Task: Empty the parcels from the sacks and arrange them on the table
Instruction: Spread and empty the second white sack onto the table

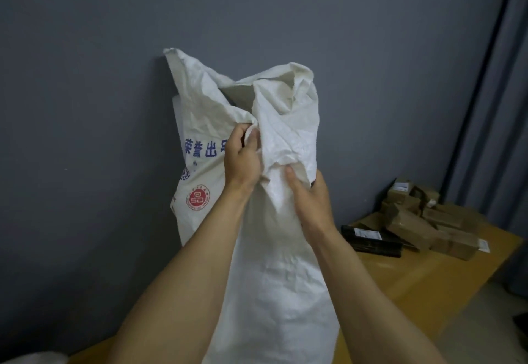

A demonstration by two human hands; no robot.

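A tall white woven sack with blue characters and a red round stamp stands upright on the wooden table, its crumpled mouth partly open at the top. My left hand grips a bunch of the sack's fabric near the neck. Just below and to the right, my right hand grips another fold of the same sack. The sack's contents are hidden. Several brown cardboard parcels and a black flat parcel lie on the table at the right.
A grey-blue wall rises directly behind the sack. A grey curtain hangs at the right edge. A bit of white material shows at the bottom left corner. Pale floor lies beyond the table's right edge.
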